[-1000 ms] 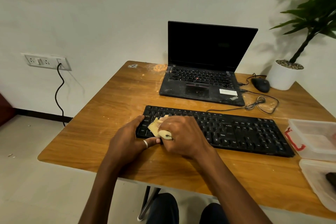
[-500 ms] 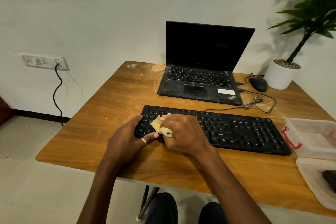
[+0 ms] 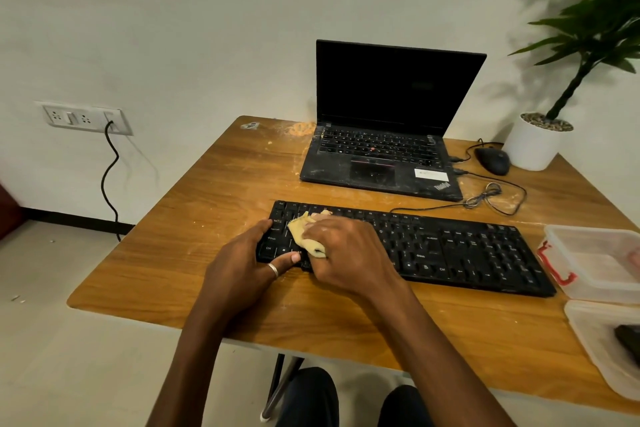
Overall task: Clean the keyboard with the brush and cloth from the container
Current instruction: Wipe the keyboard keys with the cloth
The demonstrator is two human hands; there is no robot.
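1. Nearest the viewer, the left hand [image 3: 242, 263] grips the left end of the black keyboard [image 3: 450, 253]; its thumb lies on the bottom key row, its fingers curl round the short left edge, so it is closed on the board as a brace.
2. Just beside it, touching the keys, the right hand [image 3: 349, 253] is bunched over the yellow cloth [image 3: 304, 236]; the fingers are closed on the wad and press it down onto the left-hand key block; a corner of cloth pokes out toward the far rows.
3. The relation that matters: the keyboard's long axis runs left to right across the wooden table [image 3: 207, 204], and nearly all of its unwiped length lies to the right of the cloth; I judge the next stroke should travel rightward along that axis, away from the bracing hand; the right hand is the one placed to make it.
4. At the near right edge, a clear lid [image 3: 595, 350] holds a dark object, probably the brush, though too little shows to be sure; just beyond it sits the open plastic container [image 3: 606, 246] with a red clip.
5. Farther back stands a dusty laptop [image 3: 381, 166]; its cable and a mouse [image 3: 493, 161] lie well apart from the hands.
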